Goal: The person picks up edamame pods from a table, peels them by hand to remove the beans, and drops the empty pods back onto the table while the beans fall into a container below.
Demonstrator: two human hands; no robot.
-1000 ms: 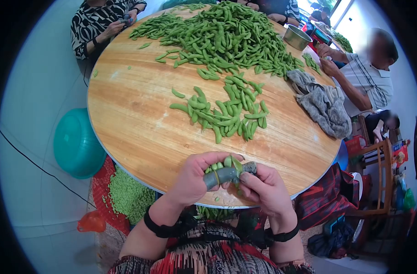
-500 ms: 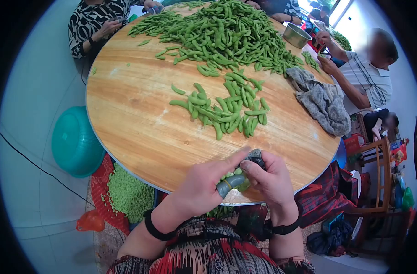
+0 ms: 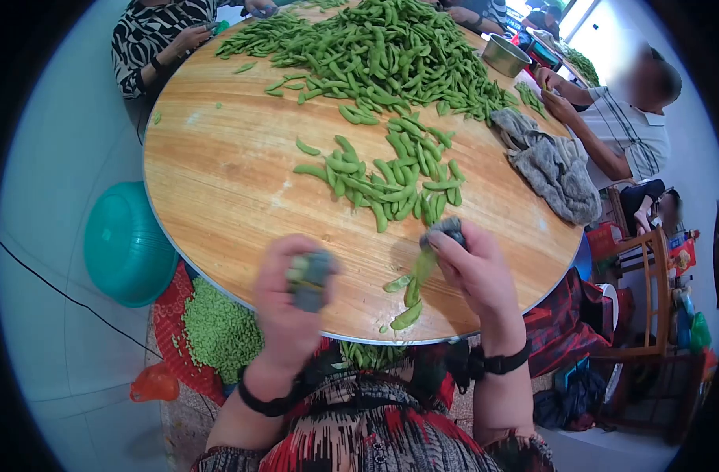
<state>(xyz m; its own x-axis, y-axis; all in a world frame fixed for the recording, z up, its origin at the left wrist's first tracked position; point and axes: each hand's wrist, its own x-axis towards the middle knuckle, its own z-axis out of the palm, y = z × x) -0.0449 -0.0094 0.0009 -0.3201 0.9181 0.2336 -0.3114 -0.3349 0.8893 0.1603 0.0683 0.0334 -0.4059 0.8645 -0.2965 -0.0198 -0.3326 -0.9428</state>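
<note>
Pale-walled, pale-floored room; one round wooden bench (image 3: 218, 173) fills mid-frame. Left to right:

Far left: one teal basin (image 3: 131, 244) beside the bench; one orange bag (image 3: 155, 383) on the floor at lower left. Just right of these, one heap of shelled beans (image 3: 221, 326), too many to count. Upper left: one person (image 3: 166, 35), patterned black-and-white sleeve.

Lower centre-left: left hand (image 3: 279, 315), blurred, grip curled closed on a few pale beans (image 3: 299, 267), number unclear; grey cover (image 3: 314, 283) against them.

Upper centre: one large heap of pods (image 3: 391, 55), uncountable. Below it, one smaller cluster (image 3: 399, 197), several dozen at a guess; one loose pod (image 3: 307, 147) apart at its left.

Centre-right, low: right hand (image 3: 477, 271), grip pinched together on one limp pod (image 3: 425, 267), hanging above the bench; dark grey covering (image 3: 444, 228) at the fingertips. About three green pieces (image 3: 406, 316) near the bench edge, whole or split I cannot tell.

Right: one metal bowl (image 3: 506, 57), one bunched grey cloth (image 3: 552, 169), one light-shirted person (image 3: 627, 134), one wooden chair (image 3: 654, 291).
</note>
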